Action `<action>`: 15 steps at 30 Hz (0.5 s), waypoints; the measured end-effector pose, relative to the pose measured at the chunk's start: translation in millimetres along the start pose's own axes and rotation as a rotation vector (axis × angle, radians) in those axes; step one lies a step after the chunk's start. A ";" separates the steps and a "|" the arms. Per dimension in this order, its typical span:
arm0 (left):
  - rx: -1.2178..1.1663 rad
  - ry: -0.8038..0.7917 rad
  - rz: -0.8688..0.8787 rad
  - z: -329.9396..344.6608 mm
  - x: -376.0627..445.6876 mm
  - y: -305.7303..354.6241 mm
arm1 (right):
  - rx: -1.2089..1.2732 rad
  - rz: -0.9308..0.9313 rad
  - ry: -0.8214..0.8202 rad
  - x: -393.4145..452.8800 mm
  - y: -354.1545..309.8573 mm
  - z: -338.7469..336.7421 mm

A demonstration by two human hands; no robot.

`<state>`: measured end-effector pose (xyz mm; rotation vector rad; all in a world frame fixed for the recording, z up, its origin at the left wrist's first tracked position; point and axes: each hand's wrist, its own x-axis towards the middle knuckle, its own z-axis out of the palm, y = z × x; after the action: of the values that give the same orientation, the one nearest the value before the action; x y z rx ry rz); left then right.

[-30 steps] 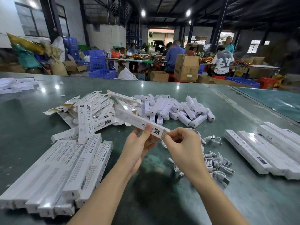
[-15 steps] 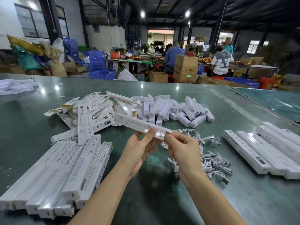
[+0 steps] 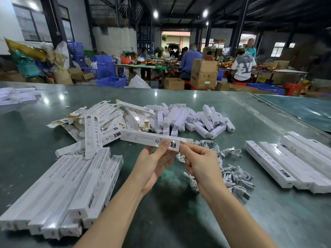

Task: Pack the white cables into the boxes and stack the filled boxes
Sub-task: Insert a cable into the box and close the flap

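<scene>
A: Which step is she on?

B: Closing a box, prob. One long white box is held level above the desk, both hands at its near end. Left hand has thumb on top over the printed label, fingers curled under, so it grips the box. Right hand pinches the end flap w/ thumb and forefinger; its other fingers are curled in.

A: Cable already inside?

B: Can't tell. Box walls hide whatever's in it, and no cable shows in either hand.

A: Where are the rest of the cables?

B: Loose pile of white cables on the desk, just below and to the right of the held box, partly behind the right wrist. Still plenty there.

A: And other boxes?

B: Left of the held box, a neat stack of boxes, lying side by side. Far right of it, another row of boxes. Behind it, a jumble of open-flapped boxes and a heap of short white units.

A: Next move?

B: Judging by the grip: tuck the flap in fully, w/ left hand steadying so the box doesn't twist. Then lay it onto one of the stacks, aligned w/ its neighbours. After that, reach for a fresh box from the jumble and a cable from the pile.
</scene>
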<state>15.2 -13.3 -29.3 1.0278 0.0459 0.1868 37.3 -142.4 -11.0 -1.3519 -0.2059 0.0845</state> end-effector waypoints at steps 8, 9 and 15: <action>-0.098 -0.020 -0.032 -7.1 4.2 -1.1 | -0.173 -0.201 -0.156 2.5 1.2 -3.2; -0.114 -0.015 -0.027 -7.8 4.9 -0.7 | -0.209 -0.235 -0.209 2.9 1.3 -4.3; -0.019 -0.006 -0.050 -11.7 5.5 1.8 | -0.848 -0.659 -0.111 10.6 4.9 -18.5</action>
<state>18.9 -1.6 -33.6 1.0068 0.0638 0.1382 51.6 -157.2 -18.5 -2.0465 -0.8372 -0.5388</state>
